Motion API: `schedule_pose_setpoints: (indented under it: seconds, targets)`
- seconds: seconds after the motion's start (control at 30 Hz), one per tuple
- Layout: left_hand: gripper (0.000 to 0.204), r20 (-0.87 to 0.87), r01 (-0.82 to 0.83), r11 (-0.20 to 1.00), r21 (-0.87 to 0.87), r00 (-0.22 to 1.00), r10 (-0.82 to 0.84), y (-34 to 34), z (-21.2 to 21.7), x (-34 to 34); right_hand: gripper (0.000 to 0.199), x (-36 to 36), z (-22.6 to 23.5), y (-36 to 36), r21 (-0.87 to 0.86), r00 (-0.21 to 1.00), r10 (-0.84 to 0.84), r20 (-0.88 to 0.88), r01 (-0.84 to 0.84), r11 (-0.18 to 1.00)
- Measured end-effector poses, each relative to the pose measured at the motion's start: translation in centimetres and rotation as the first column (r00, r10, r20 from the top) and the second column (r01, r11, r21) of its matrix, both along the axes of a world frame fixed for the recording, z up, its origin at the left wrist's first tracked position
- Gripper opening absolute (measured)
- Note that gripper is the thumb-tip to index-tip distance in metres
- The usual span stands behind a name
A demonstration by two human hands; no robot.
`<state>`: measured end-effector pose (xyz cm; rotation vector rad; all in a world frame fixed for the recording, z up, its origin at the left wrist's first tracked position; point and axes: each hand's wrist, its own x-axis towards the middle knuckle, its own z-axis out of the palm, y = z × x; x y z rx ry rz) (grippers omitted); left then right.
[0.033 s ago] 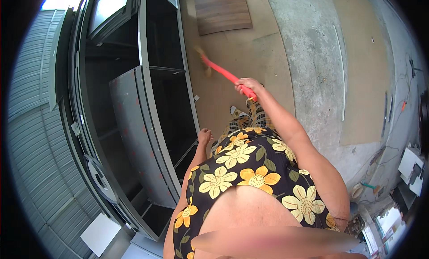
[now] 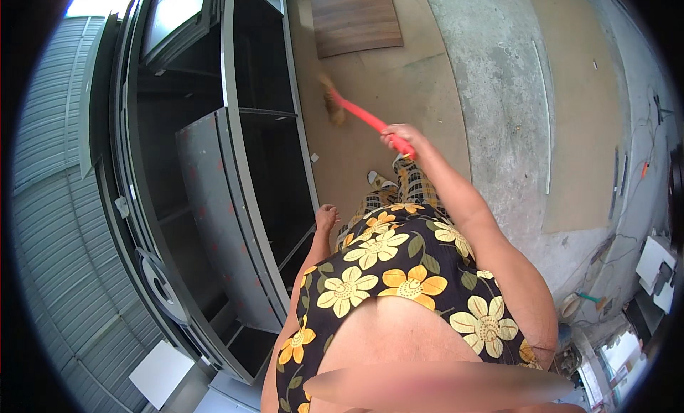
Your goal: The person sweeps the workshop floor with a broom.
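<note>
Broom [image 2: 360, 116], where is it?
— It is in the upper middle of the frame. Its red handle runs slanting from the right hand [image 2: 400, 138] up and to the left. The bristly end [image 2: 332, 103] touches the brown floor board [image 2: 370, 157], just below the dark wooden panel [image 2: 356, 18].

— Which hand has it?
— The right hand. Its fingers are wrapped tight around the lower end of the handle. The arm stretches out from the lower right of the frame.

— And the left hand [image 2: 326, 218]?
— It hangs near the middle of the frame, beside the open dark cabinet [image 2: 242, 164]. It holds nothing. The fingers look loosely curled, not spread. It is well apart from the broom.

— So which way does the brush end lie from the hand?
— Up and to the left, toward the cabinet.
</note>
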<state>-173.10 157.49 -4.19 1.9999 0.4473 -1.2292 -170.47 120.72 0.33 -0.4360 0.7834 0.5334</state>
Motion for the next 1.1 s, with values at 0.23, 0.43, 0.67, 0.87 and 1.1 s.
schedule_pose_setpoints:
  seconds: [0.23, 0.43, 0.67, 0.87, 1.1]
  targets:
    - [0.025, -0.007, -0.022, 0.999, 0.040, 1.000, 0.022, -1.8, 1.8, 3.1, 0.009, -1.4, 0.2, -13.8, -0.341, 0.974, -0.140, -0.176, 0.073, 0.937]
    - [0.026, -0.063, 0.023, 0.997, 0.078, 0.998, -0.018, -5.1, 2.7, 5.7, 0.007, 3.3, 1.1, -19.9, -0.737, 0.956, -0.065, -0.285, -0.175, 0.653]
    - [0.025, -0.045, 0.050, 0.998, 0.041, 0.998, -0.048, -11.0, 3.3, 9.4, 0.018, 5.8, 2.7, -22.2, -0.884, 0.949, -0.037, -0.313, -0.277, 0.376]
    - [0.025, 0.010, 0.165, 0.986, -0.011, 0.986, -0.165, -15.4, 3.8, 12.3, 0.026, 1.0, 5.1, -22.8, -0.942, 0.993, -0.114, -0.002, 0.037, 0.334]
    - [0.026, 0.003, 0.406, 0.913, -0.048, 0.914, -0.406, -17.5, 2.4, 16.4, 0.042, -12.6, 8.9, -19.3, -0.858, 0.877, -0.262, -0.403, -0.462, -0.227]
